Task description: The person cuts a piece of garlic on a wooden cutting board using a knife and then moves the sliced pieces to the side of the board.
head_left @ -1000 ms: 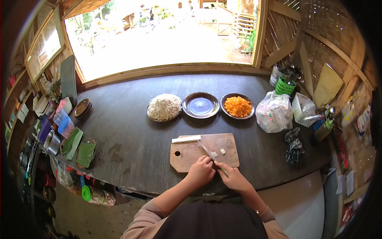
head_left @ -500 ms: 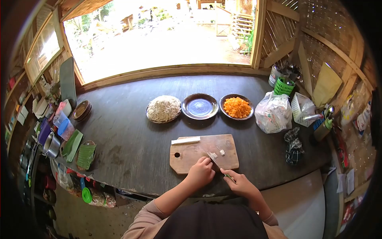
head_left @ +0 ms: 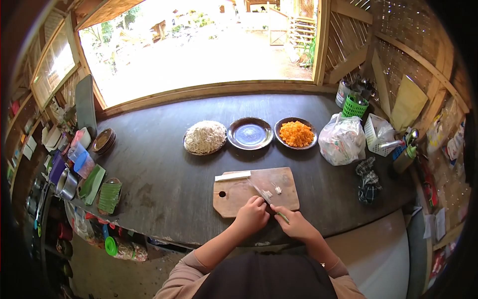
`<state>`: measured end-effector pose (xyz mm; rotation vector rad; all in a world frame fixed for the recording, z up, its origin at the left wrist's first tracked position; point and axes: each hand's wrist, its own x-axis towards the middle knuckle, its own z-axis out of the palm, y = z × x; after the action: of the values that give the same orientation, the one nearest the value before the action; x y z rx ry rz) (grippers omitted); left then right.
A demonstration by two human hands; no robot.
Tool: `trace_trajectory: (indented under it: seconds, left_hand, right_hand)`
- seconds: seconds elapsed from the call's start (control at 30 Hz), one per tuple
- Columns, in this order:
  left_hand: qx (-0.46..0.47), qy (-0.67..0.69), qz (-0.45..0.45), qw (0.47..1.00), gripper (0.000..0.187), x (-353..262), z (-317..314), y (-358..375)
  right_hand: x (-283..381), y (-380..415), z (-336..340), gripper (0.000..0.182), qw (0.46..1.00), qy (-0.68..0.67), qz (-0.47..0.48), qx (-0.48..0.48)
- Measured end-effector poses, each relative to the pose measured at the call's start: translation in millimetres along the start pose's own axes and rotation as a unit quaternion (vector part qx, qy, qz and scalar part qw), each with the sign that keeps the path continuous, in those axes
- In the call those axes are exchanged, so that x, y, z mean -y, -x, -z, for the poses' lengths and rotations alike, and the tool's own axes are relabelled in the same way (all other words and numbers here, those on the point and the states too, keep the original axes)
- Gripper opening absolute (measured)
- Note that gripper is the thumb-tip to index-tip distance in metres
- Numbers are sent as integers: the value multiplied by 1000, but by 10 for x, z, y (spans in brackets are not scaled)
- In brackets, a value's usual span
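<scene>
My right hand is closed round the green handle of a knife, whose blade slants up and left over the wooden cutting board. My left hand rests on the board's front part with its fingers curled down beside the blade; what they press on is hidden. Thin white slivers lie against the blade, and a small pile of cut white bits sits just to its right. Along the board's far left edge lies a long white strip.
Behind the board stand a plate of pale shreds, a bare dark plate and a plate of orange bits. A stuffed plastic bag and a dark checked cloth are at right. Stacked small plates stand left.
My right hand has shifted slightly left and up with the knife, bringing the blade further up the board. The left hand stays nearly in place.
</scene>
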<state>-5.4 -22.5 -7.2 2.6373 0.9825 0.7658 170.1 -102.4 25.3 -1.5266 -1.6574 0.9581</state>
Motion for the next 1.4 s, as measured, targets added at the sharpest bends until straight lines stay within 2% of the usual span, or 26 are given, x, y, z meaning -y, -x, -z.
trace_trajectory:
  seconds: [0.1, 0.2, 0.27, 0.3, 0.37, 0.6, 0.67, 0.77, 0.87, 1.0, 1.07, 1.2, 1.27, 1.3, 1.37, 1.4]
  left_hand:
    - [1, -6, -2, 1000, 21, -2, 6, -1]
    - [7, 1, 7, 1000, 19, -7, -2, -3]
    - [-7, 0, -3, 1000, 18, -1, -6, -5]
    - [-6, 1, -4, 1000, 18, -2, -3, -8]
    - [1, 3, 4, 1000, 18, -11, 5, -10]
    - [-12, 0, -5, 1000, 18, -16, -3, -10]
    - [-13, 6, 1, 1000, 18, -13, -10, -9]
    - [-7, 10, 2, 1000, 19, -4, -12, -8]
    - [-6, -4, 0, 1000, 19, -15, 3, -9]
    - [2, -16, 9, 1000, 20, -21, -3, -5]
    - [6, -15, 9, 1000, 19, -26, 11, -7]
    - [1, -17, -2, 1000, 19, -3, -4, -7]
    - [1, -21, -3, 1000, 19, -3, 0, -11]
    - [1, -21, -4, 1000, 19, -4, 1, -13]
    - [3, -10, 6, 1000, 19, -12, 3, -12]
    - [3, -10, 6, 1000, 19, -18, 7, -13]
  right_hand:
    - [-47, 108, 23, 33, 1000, 11, -23, 3]
    - [-30, 173, 65, 35, 1000, 5, 16, -10]
    - [106, 208, 126, 35, 998, 9, -53, 14]
    - [90, 205, 124, 35, 998, 9, -54, 14]
    - [26, 199, 104, 35, 1000, -18, -17, 1]
    - [61, 83, 60, 35, 999, 5, -39, 25]
    - [-29, -2, -10, 34, 1000, -1, 21, -4]
    - [-58, -51, -19, 34, 999, -10, 34, -5]
    - [-21, 18, 34, 33, 1000, 2, 7, 5]
    - [-114, 104, 67, 35, 1000, -2, 28, -1]
    - [75, 165, 162, 35, 997, -11, -71, 36]
    - [167, 187, 207, 35, 994, -20, -96, 42]
    - [236, 167, 232, 35, 985, 9, -155, 75]
    - [157, 163, 186, 35, 985, 9, -155, 75]
    - [-79, 152, 49, 35, 1000, -14, 11, -2]
    - [-69, 133, 39, 35, 1000, -14, 10, -2]
